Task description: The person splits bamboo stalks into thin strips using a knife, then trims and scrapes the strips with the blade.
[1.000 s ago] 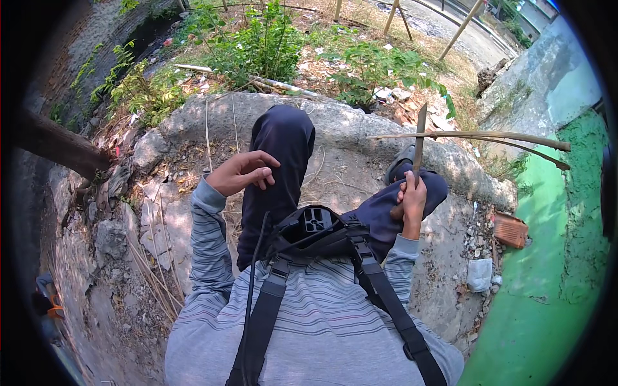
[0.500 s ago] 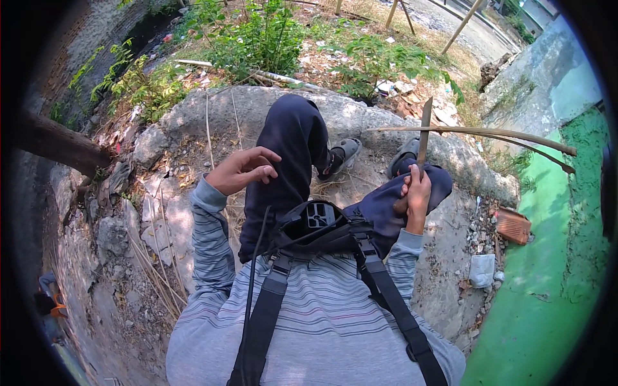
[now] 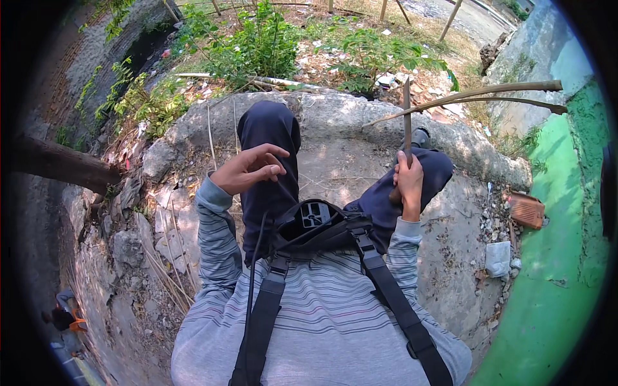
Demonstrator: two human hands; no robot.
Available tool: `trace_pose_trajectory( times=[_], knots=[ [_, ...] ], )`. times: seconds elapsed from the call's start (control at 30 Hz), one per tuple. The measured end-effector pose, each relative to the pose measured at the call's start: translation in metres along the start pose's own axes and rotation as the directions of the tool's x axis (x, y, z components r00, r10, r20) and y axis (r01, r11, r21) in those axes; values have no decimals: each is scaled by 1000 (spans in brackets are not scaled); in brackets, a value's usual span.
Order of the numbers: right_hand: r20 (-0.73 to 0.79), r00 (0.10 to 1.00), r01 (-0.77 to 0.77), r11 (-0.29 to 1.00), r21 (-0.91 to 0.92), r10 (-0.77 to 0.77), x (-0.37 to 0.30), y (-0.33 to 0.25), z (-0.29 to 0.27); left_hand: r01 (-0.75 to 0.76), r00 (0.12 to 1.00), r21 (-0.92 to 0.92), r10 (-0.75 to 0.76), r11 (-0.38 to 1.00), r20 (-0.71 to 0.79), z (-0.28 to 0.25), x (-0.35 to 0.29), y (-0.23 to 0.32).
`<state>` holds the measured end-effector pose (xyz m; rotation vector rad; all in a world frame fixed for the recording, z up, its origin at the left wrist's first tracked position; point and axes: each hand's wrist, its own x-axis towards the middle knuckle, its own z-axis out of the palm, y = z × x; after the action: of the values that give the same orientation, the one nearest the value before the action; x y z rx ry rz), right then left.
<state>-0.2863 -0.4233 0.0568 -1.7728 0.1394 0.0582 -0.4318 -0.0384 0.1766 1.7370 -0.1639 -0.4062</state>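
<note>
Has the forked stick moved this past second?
Yes: the thicker end of the forked stick has shifted upward in view, from overlapping the green wall to above its edge.

Sun-dappled rough ground (image 3: 444, 257) beside a green wall (image 3: 547, 270), leafy plants (image 3: 264, 48) beyond a grey ledge (image 3: 331, 119).

Bends left arm (image 3: 215, 235) at the elbow and lifts left hand (image 3: 248, 170) up over left leg (image 3: 267, 135). Points the fingers (image 3: 267, 150) of that hand to the right, loose and a little curved, with a gap above the thumb (image 3: 269, 172). Bends right arm (image 3: 404, 254) too, with right hand (image 3: 408, 177) out in front, near right leg (image 3: 431, 174). Curls those fingers in to make a grip. Has left knee up high and right knee tipped out to the side.
</note>
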Motion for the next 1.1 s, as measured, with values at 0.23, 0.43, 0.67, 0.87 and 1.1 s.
trace_pose_trajectory(
  times=[0.23,0.43,0.67,0.87,1.1],
  knots=[
    [-15,999,46,990,-134,-49,46,-6,49,-42,999,139,43,989,1,-4,-14,30],
    [23,998,65,985,-162,-62,110,11,89,-111,991,213,91,971,101,-25,27,28],
    [13,994,107,928,-358,-110,133,-4,99,-54,985,170,25,984,171,-86,139,-42],
    [117,993,-3,998,-65,10,126,-76,98,65,998,380,-53,923,-43,-108,194,-103],
    [105,994,-22,1000,-5,22,159,-23,120,275,951,787,-275,552,-140,-99,199,-152]
  ],
)
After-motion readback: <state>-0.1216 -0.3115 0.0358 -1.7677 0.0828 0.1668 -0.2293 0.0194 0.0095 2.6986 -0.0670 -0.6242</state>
